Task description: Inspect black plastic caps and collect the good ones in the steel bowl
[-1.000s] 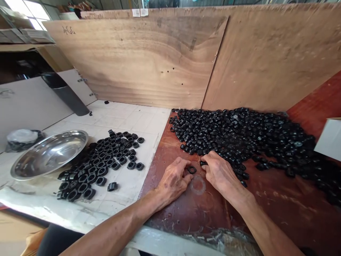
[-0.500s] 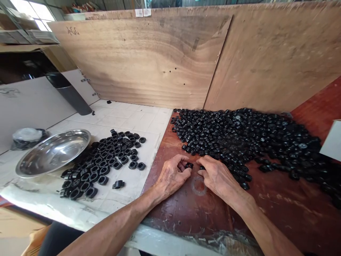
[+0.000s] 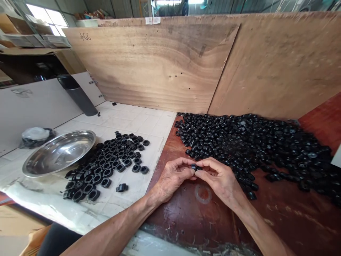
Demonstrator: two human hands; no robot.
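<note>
Over the reddish-brown board (image 3: pixel 183 213), my left hand (image 3: pixel 174 177) and my right hand (image 3: pixel 221 179) meet fingertip to fingertip. Between them is a small black plastic part (image 3: pixel 195 167), pinched from the left and the right. The fingers cover much of it, so I cannot tell whether it is one piece or two pressed together. Just beyond my hands lies a big heap of small black parts (image 3: pixel 229 138). To the left, black ring-shaped parts (image 3: pixel 106 160) are grouped on the white surface, with a single ring (image 3: pixel 122 187) apart from them.
A shiny steel bowl (image 3: pixel 60 153) tilts beside the rings. Behind it are a clear plastic bag (image 3: pixel 36 135) and a dark grey bottle (image 3: pixel 81 97) leaning by the side panel. A tall plywood panel (image 3: pixel 149 67) closes off the back. A white box edge (image 3: pixel 337 156) shows at far right.
Half a second ago my hands were apart, each with a small black part at its fingers. My right hand has since moved left to meet my left. The view has shifted slightly.
</note>
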